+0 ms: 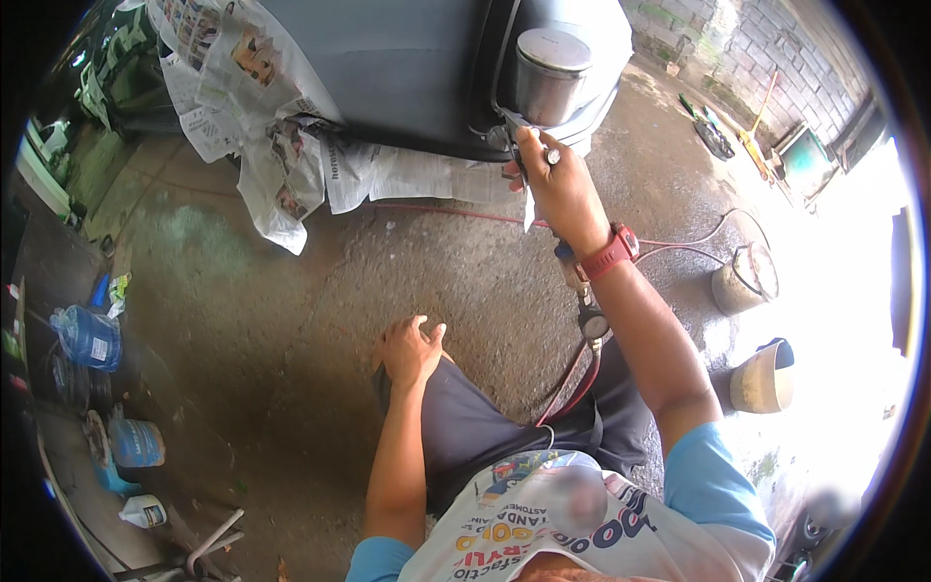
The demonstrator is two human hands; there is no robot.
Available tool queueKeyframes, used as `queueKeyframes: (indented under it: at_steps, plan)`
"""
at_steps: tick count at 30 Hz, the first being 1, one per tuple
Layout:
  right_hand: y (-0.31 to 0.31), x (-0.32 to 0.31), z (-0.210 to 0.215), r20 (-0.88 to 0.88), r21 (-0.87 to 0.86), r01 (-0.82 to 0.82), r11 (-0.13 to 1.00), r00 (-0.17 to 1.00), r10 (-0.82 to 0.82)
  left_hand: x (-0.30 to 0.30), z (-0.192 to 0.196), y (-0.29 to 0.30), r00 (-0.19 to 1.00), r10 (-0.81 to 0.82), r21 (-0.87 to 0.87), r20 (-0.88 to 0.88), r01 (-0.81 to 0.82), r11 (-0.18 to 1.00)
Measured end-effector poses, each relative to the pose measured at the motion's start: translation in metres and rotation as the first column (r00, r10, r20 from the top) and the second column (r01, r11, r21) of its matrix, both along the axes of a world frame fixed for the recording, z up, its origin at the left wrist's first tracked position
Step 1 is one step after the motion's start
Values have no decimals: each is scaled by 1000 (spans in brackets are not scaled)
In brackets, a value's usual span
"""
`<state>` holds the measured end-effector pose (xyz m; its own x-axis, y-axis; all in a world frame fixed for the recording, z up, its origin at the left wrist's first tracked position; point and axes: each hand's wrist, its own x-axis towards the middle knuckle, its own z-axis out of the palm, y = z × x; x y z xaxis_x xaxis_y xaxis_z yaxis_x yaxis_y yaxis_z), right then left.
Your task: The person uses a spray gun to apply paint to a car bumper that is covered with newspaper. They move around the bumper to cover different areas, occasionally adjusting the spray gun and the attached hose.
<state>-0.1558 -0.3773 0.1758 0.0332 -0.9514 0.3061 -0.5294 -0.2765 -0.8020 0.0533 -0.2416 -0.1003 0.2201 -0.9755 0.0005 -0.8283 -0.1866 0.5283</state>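
While spray gun point(551, 89) is clamped in right grip point(561, 189), left grip point(412, 351) apart, dark panel point(407, 78) could be struck if red hose point(596, 363) is snagged.

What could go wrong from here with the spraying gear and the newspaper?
The lidded metal cup on the spray gun in the right hand appears close to the dark panel, so a tilt might drip or knock it.
The red hose dips from the pressure gauge toward the person's legs and could snag.
The newspaper hangs loosely and might flap onto the panel.
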Motion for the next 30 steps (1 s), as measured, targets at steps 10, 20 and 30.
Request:
queueKeyframes:
  at_steps: [10, 20, 30]
  plan:
    - [-8, -2, 72, 184, -201, 42, 979, 983, -4, 3, -3, 1, 1000, 22, -9, -16, -22, 1000]
    - [-5, 5, 152, 198, -469, 98, 878, 980, -4, 4, -3, -1, 1000, 16, 21, -22, -15, 1000]
    - [0, -5, 32, 134, -179, 53, 982, 991, -29, 6, -3, 2, 1000, 26, 12, -16, -26, 1000]
